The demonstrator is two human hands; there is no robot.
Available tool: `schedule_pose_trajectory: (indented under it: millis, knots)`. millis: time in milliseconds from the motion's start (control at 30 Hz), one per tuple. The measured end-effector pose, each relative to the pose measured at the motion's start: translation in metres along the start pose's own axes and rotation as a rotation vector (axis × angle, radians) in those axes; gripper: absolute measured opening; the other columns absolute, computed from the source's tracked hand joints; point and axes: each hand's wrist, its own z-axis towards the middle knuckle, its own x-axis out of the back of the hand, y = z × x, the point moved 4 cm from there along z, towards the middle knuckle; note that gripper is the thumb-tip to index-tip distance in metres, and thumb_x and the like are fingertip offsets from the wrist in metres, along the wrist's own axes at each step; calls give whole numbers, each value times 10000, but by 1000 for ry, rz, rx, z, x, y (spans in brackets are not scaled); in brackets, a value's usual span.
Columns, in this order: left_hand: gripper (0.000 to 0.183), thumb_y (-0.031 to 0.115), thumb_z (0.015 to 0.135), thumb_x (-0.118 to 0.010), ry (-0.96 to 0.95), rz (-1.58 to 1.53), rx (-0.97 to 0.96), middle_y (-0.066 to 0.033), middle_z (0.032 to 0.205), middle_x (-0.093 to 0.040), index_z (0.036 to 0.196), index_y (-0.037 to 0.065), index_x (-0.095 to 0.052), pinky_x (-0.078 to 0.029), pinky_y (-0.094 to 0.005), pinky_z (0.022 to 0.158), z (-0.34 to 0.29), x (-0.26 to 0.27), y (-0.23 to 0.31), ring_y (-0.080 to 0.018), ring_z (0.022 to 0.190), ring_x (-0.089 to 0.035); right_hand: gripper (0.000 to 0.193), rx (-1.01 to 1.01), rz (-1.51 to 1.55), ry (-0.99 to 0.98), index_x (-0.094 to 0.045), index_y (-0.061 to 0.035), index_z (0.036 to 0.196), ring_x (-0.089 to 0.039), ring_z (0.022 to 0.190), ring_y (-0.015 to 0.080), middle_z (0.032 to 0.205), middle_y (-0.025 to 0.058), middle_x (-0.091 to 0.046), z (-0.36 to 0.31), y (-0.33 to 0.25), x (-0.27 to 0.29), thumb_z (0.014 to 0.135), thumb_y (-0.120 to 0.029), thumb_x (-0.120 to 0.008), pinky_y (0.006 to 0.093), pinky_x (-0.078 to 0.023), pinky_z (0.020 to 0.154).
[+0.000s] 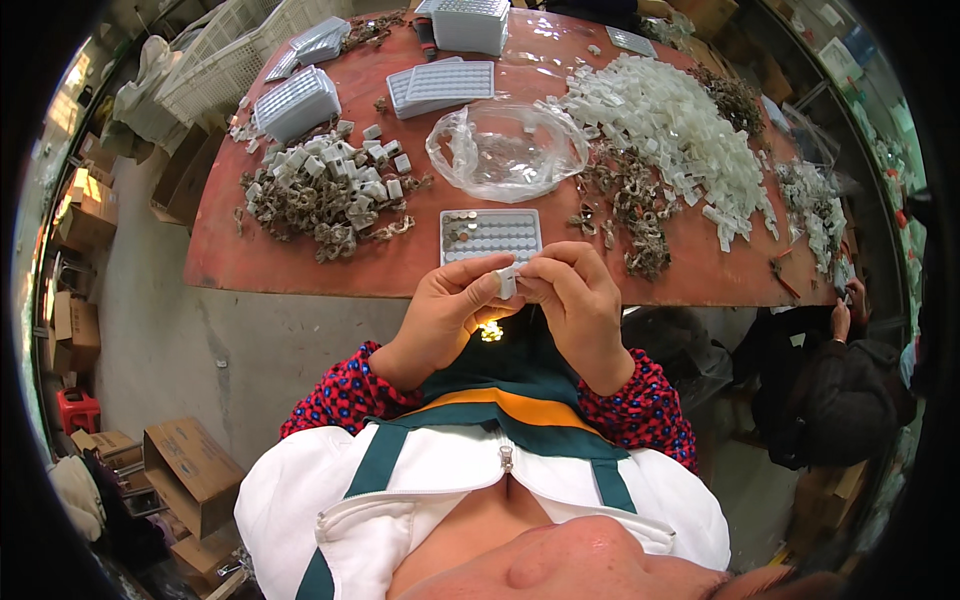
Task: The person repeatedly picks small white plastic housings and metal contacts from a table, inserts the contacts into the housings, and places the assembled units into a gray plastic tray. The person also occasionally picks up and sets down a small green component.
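Both hands meet just beyond the near edge of the table, around a small white plastic piece (508,283). My left hand (450,305) pinches it between thumb and forefinger. From the other side, my right hand (578,300) has its fingertips closed on the same piece. A cluster of glowing yellow lights (491,331) hangs below the fingers; how it joins the piece is hidden. Right behind my hands lies a white tray (512,233) with rows of round pockets. Several silvery discs (460,226) sit at its left side.
On the red table (330,283), white cases with brownish coiled strings (330,190) are heaped left, translucent plastic pieces (670,130) right. A clear plastic bag (507,155) lies between them. Stacked trays (465,28) stand behind. Another person (850,400) works at the far right.
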Motion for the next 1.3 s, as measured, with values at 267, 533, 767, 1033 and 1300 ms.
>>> schedule_pose_trajectory:
  millis: [267, 533, 767, 1033, 1300]
  knots:
    - [355, 96, 987, -619, 65, 224, -107, -147, 1203, -664, 1308, -50, -581, -576, -372, 965, 3, -5, 1, -207, 1061, -673, 190, 96, -154, -8, -672, -57, 939, -652, 770, 247, 898, 60, -631, 0, -5, 4, 769, -21, -748, 345, -537, 653]
    - [353, 128, 985, -632, 71, 266, -73, -137, 1168, -686, 1297, -33, -604, -587, -324, 904, 2, -2, 0, -195, 1002, -694, 160, -29, 58, -59, -686, -27, 976, -675, 772, 250, 904, 84, -646, -6, 4, 2, 824, -19, -736, 319, -550, 660]
    - [350, 136, 999, -608, 122, 151, 34, -134, 1141, -690, 1301, -42, -590, -597, -328, 879, 0, -3, -5, -200, 968, -708, 122, -157, 193, -39, -681, 11, 1010, -680, 817, 189, 998, 115, -655, -15, 12, 5, 891, -2, -706, 279, -554, 678]
    - [333, 124, 1005, -592, 132, 161, 33, -146, 1161, -676, 1286, -56, -587, -603, -347, 888, -2, -9, -10, -212, 979, -706, 136, -22, 44, 7, -672, -35, 975, -685, 804, 281, 947, 103, -666, -19, 5, 4, 847, -22, -715, 344, -564, 682]
    - [299, 107, 990, -619, 130, 423, -4, -113, 1143, -687, 1253, -32, -633, -580, -287, 878, -2, -7, 5, -153, 973, -683, 169, -34, 104, -132, -686, -18, 1006, -685, 824, 250, 956, 124, -681, -15, 21, 13, 845, -26, -735, 326, -560, 677]
